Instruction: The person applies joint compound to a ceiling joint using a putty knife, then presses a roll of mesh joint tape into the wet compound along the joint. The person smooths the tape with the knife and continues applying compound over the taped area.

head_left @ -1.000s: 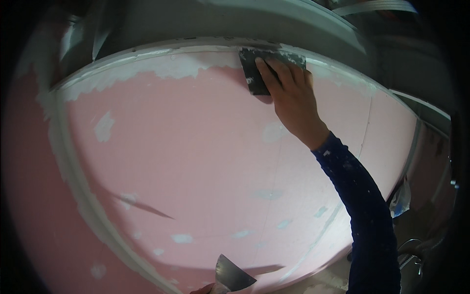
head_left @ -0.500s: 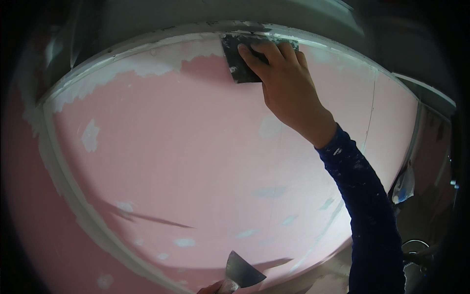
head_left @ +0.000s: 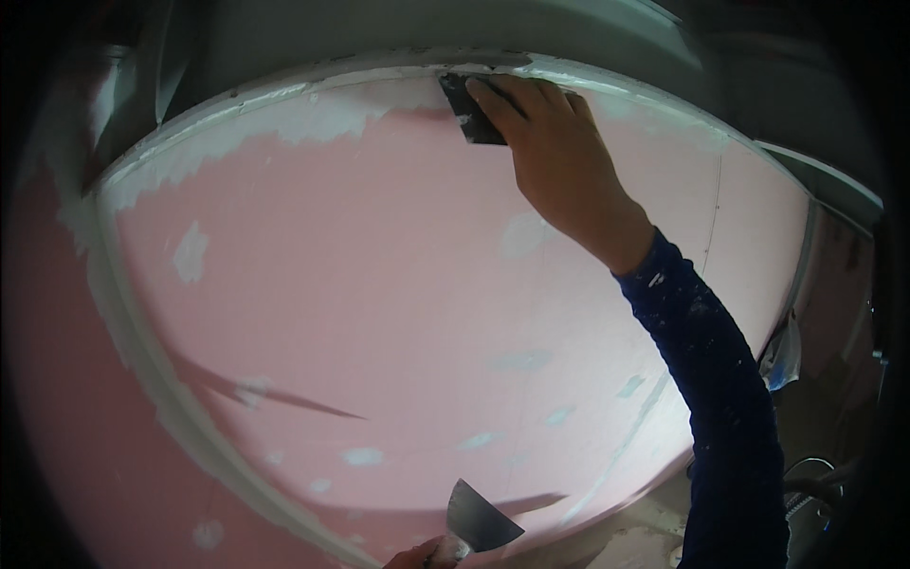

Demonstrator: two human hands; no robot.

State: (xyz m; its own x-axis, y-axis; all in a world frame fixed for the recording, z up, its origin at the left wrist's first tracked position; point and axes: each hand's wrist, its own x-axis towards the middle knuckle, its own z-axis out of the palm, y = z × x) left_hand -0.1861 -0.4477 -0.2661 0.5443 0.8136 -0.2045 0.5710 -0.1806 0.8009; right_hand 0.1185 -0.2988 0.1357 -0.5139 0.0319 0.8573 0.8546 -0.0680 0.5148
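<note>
High on a pink wall panel point(head_left: 379, 266), my right hand point(head_left: 569, 156) grips a dark, flat rectangular spreader point(head_left: 471, 116) smeared with white compound. Its blade lies against the wall's top edge, where a pale band of filler point(head_left: 227, 147) runs along the joint. Fingers cover the spreader's right part. At the bottom of the view, my left hand point(head_left: 415, 555) is closed round the handle of a putty knife point(head_left: 482, 519). That knife's wide metal blade points up, and I cannot tell whether it touches the wall. Spots of white mark my dark blue right sleeve.
Dried filler patches point(head_left: 191, 252) dot the panel. A filled corner joint point(head_left: 142, 356) curves down the left side, meeting another pink wall. Grey ceiling point(head_left: 379, 33) lies above the top edge. A plastic bag point(head_left: 783, 356) hangs at the right, above a coiled hose or cable point(head_left: 810, 469).
My right hand's spreader has tilted, showing less of its face, and sits slightly further right along the top edge. The view has shifted a little; the putty knife stays low.
</note>
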